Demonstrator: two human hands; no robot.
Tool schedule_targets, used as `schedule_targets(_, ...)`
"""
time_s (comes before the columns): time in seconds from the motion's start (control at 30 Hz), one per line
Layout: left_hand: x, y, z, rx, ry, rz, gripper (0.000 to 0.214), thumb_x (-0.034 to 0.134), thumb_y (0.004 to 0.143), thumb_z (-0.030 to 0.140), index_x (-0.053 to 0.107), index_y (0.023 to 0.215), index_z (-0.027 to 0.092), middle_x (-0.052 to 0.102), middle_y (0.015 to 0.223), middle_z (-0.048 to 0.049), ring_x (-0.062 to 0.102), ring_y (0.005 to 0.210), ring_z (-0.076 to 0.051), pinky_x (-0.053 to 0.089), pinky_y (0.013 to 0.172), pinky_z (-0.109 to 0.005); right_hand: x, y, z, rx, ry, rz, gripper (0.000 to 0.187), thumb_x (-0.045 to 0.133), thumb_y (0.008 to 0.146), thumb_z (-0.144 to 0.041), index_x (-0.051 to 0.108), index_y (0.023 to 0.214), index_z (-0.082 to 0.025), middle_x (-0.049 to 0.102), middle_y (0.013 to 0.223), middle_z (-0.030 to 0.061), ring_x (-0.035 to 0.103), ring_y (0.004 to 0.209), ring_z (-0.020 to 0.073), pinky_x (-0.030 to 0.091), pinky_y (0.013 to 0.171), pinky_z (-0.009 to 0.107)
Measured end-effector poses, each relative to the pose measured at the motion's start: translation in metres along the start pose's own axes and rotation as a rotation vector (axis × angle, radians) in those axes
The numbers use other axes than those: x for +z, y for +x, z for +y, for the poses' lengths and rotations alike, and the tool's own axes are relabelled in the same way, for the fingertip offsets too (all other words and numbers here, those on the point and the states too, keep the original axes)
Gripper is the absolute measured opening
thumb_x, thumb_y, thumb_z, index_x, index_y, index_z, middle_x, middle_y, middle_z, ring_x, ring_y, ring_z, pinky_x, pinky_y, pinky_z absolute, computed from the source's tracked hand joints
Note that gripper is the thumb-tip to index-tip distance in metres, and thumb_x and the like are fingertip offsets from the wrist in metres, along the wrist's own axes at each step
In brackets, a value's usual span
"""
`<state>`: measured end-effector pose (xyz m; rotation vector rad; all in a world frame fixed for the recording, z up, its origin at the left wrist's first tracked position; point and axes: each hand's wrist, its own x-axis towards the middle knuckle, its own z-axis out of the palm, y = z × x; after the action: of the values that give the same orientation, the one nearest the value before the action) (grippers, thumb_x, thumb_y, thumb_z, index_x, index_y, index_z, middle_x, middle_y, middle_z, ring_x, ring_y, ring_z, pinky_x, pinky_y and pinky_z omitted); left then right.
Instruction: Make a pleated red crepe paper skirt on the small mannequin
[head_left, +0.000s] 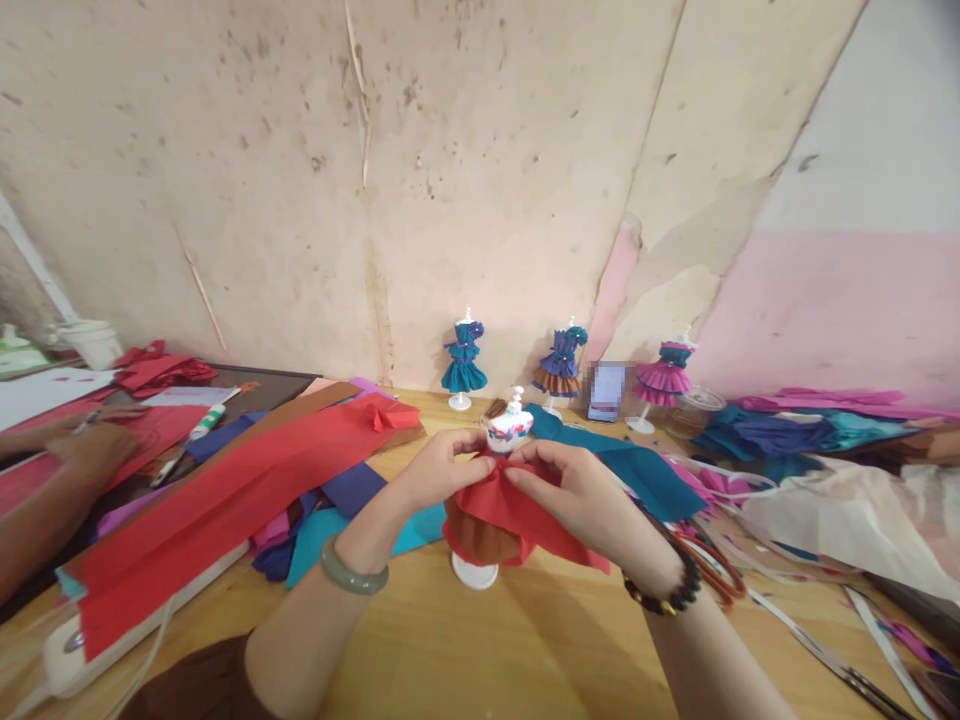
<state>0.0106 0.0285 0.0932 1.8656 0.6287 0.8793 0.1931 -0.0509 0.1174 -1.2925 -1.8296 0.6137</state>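
Observation:
A small white dress form with blue and pink patches stands upright in front of me on a round white base. Red crepe paper wraps its waist over a brown skirt layer, and a loose end trails to the right. At the left of the waist, my left hand pinches the gathered red paper. Opposite it, my right hand has thumb and fingers closed on the same paper. The fingertips of both hands nearly meet at the front of the form.
Three dressed mini forms stand along the wall, beside a phone. Red paper strips lie over a power strip at left. Another person's hand works farther left. Scissors and blue paper lie at right.

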Motion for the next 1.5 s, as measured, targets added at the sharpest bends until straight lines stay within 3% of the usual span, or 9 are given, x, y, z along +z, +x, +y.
schedule_targets(0.13, 0.000, 0.000, 0.003, 0.023, 0.025, 0.003, 0.032, 0.063, 0.078, 0.023, 0.073, 0.108, 0.015, 0.075, 0.111, -0.0099, 0.063, 0.115, -0.029, 0.047, 0.101, -0.041, 0.001, -0.001, -0.003, -0.021, 0.039, -0.034, 0.016, 0.056, 0.088, -0.031, 0.069, 0.086, -0.021, 0.076, 0.093, 0.0032, 0.067, 0.084, 0.0202, 0.049, 0.073, 0.030)
schedule_targets(0.43, 0.001, 0.001, 0.002, 0.038, 0.046, 0.007, 0.037, 0.062, 0.078, 0.021, 0.073, 0.112, 0.015, 0.073, 0.118, -0.0097, 0.062, 0.117, -0.029, 0.047, 0.103, -0.041, 0.004, 0.002, 0.002, -0.069, -0.018, 0.054, 0.016, 0.057, 0.087, -0.027, 0.072, 0.086, -0.021, 0.077, 0.096, 0.0041, 0.069, 0.088, 0.0217, 0.050, 0.079, 0.032)
schedule_targets(0.67, 0.001, -0.001, 0.005, 0.038, 0.055, 0.004, 0.039, 0.060, 0.078, 0.019, 0.072, 0.115, 0.016, 0.073, 0.118, -0.0079, 0.064, 0.114, -0.027, 0.049, 0.100, -0.038, 0.008, 0.002, 0.001, -0.012, -0.055, 0.079, 0.015, 0.057, 0.086, -0.025, 0.071, 0.084, -0.021, 0.077, 0.087, 0.0035, 0.068, 0.078, 0.0199, 0.049, 0.069, 0.029)
schedule_targets(1.2, -0.001, -0.002, 0.009, 0.041, 0.130, -0.003, 0.032, 0.060, 0.081, 0.020, 0.073, 0.110, 0.016, 0.073, 0.117, -0.0093, 0.064, 0.114, -0.028, 0.047, 0.102, -0.039, 0.014, 0.003, 0.004, 0.082, -0.035, 0.146, 0.016, 0.058, 0.085, -0.027, 0.073, 0.083, -0.020, 0.076, 0.082, 0.0026, 0.065, 0.074, 0.0194, 0.044, 0.062, 0.027)
schedule_targets(1.5, 0.000, -0.003, 0.012, 0.196, 0.338, 0.026, 0.032, 0.056, 0.087, 0.022, 0.071, 0.114, 0.018, 0.073, 0.119, -0.0074, 0.064, 0.114, -0.027, 0.049, 0.100, -0.037, 0.014, 0.003, 0.005, 0.052, -0.027, 0.153, 0.017, 0.057, 0.086, -0.027, 0.072, 0.083, -0.019, 0.076, 0.084, 0.0038, 0.066, 0.076, 0.0198, 0.046, 0.066, 0.028)
